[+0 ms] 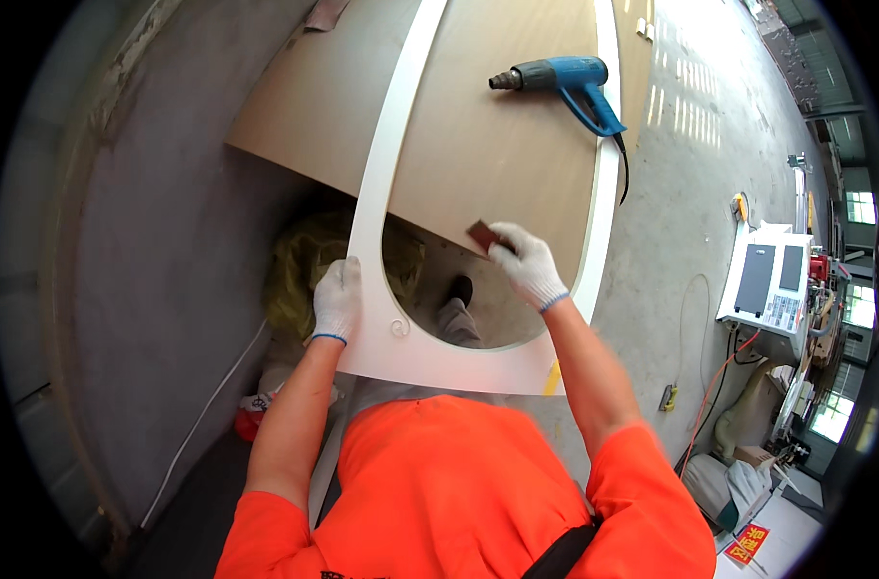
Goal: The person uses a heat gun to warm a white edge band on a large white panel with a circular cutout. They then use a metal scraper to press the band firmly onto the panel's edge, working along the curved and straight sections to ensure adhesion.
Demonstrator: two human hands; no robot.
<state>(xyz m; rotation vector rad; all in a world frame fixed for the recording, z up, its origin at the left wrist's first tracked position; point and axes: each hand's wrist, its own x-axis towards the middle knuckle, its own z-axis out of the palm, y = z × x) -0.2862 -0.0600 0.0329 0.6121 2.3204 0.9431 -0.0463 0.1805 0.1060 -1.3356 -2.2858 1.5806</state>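
Observation:
A long white panel [370, 236] with a rounded cut-out lies in front of me, its near end close to my body. My left hand [337, 301], in a white knit glove, is closed round the panel's left edge. My right hand [530, 265], gloved too, is raised over the right side of the cut-out and pinches a small reddish-brown piece of sandpaper [482, 234]. The sandpaper's far end is free of the fingers; whether it touches anything I cannot tell. A small curled strip [399, 328] rests on the panel near my left hand.
A blue heat gun [567, 77] lies across the panel's right strip, its black cord hanging down. Beneath is a brown board [314, 116]. Yellowish plastic [294, 270] is bunched below left. A grey wall [159, 222] runs along the left; a white machine [769, 280] stands right.

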